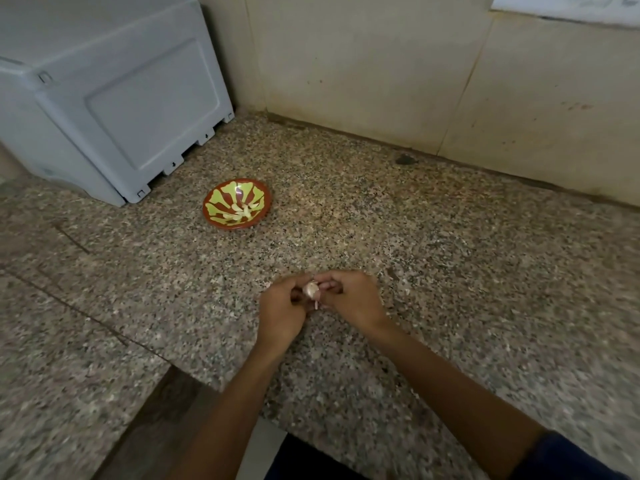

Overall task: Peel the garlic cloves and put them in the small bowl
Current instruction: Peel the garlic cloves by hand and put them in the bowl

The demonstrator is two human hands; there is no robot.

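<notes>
A speckled granite countertop (415, 237) fills most of the view and meets a beige tiled wall (381, 64) along its far edge. A dark stain lies on the countertop at the foot of that wall. A grey plastic appliance (114, 98) stands in the far left corner; its top and left side are cut off by the frame. A pale sheet at the top right corner of the wall carries marks too blurred to read. No brand or label is legible anywhere.

A small bowl (211, 209), red-brown with yellow-green stripes, sits on the countertop just in front of the appliance. It holds several peeled garlic cloves (240, 212); their count cannot be determined.

Near the front edge of the countertop, the left hand (282, 313) and the right hand (353, 299) meet, fingers curled. Together they pinch one garlic clove (310, 290), with a strip of skin hanging below it. The fingertips largely hide the clove. A dark blue sleeve (568, 459) is cut off at the bottom right.
</notes>
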